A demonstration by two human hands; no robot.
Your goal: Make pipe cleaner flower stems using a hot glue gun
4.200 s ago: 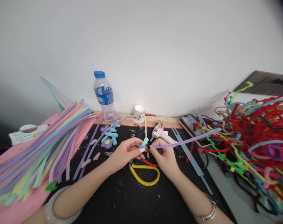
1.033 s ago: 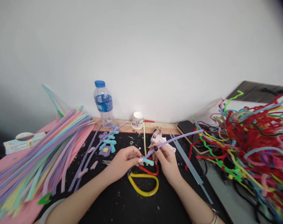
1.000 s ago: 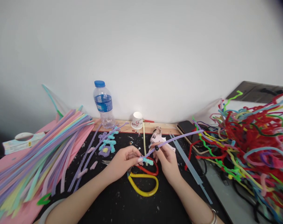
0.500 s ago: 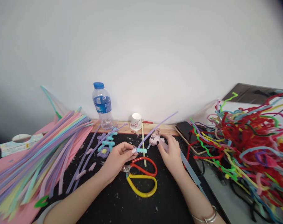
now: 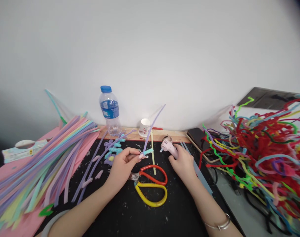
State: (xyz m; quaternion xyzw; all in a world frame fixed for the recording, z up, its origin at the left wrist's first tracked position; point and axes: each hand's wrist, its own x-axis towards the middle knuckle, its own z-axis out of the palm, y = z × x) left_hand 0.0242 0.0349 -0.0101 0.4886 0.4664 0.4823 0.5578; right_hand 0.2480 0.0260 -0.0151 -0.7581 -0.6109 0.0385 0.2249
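Between its thumb and fingertips, my left hand (image 5: 126,163) pinches a lilac pipe cleaner (image 5: 153,124) that stands up and leans right. A short turquoise piece (image 5: 148,151) sticks out rightward from the same pinch. My right hand (image 5: 183,162) is wrapped round the handle of a pale pink glue gun (image 5: 167,145), whose nozzle points left and down, apart from the turquoise piece. Scissors (image 5: 152,194) with one red and one yellow handle lie just below, their blades partly hidden by my left hand. Behind them lies a pale yellow pipe cleaner (image 5: 153,161).
Left are a bundle of pastel pipe cleaners (image 5: 63,148) and turquoise twisted shapes (image 5: 115,148). A water bottle (image 5: 110,112) and paper cup (image 5: 144,128) stand by the wall. Right are a phone (image 5: 200,138) and a large tangle of coloured pipe cleaners (image 5: 268,148).
The lilac pipe cleaner has swung more upright, and the turquoise piece now tilts upward. My right hand has drawn the glue gun slightly right, away from it.
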